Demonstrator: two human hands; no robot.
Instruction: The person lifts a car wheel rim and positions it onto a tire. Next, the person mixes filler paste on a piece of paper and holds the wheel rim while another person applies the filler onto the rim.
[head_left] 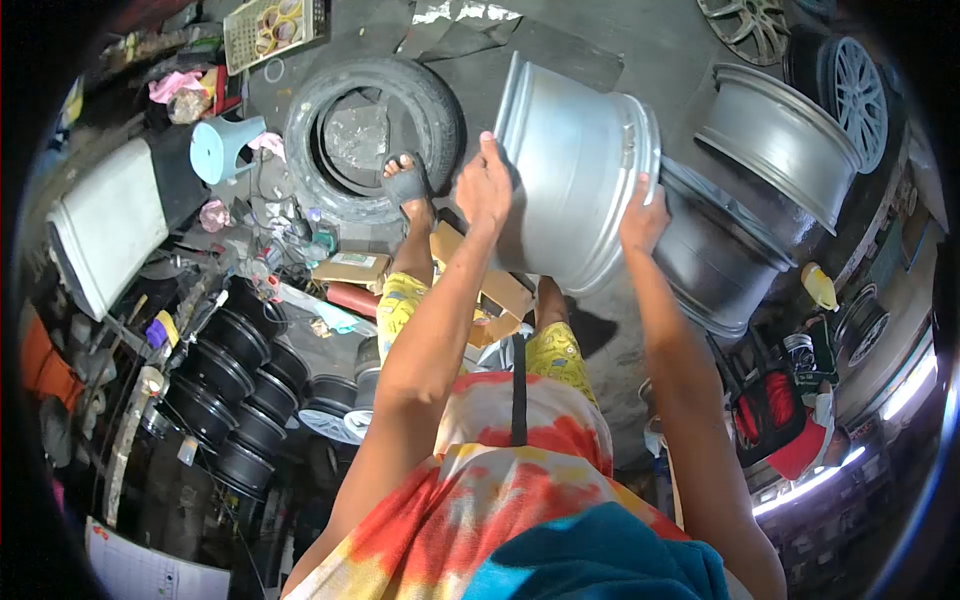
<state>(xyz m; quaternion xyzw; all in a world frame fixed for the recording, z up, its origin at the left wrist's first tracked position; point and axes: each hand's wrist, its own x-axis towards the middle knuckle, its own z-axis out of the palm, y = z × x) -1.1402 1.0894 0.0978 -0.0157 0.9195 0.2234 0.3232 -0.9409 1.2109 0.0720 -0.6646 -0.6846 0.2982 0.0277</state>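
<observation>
Between my two hands I hold a silver wheel rim off the floor, its barrel side facing me. My left hand grips the left edge with the thumb up along the lip. On the opposite edge, my right hand is closed around the lip. Close by on the right lies a second, darker rim, partly behind the held one. Past it another silver rim rests on its side. Left of my left hand, a tyre lies flat on the floor, my sandalled foot against its edge.
A blue stool and a yellow crate stand left. Stacked black rims fill the lower left. Cardboard boxes lie around my legs. Spoked wheels stand at upper right. A person in a red top is at lower right.
</observation>
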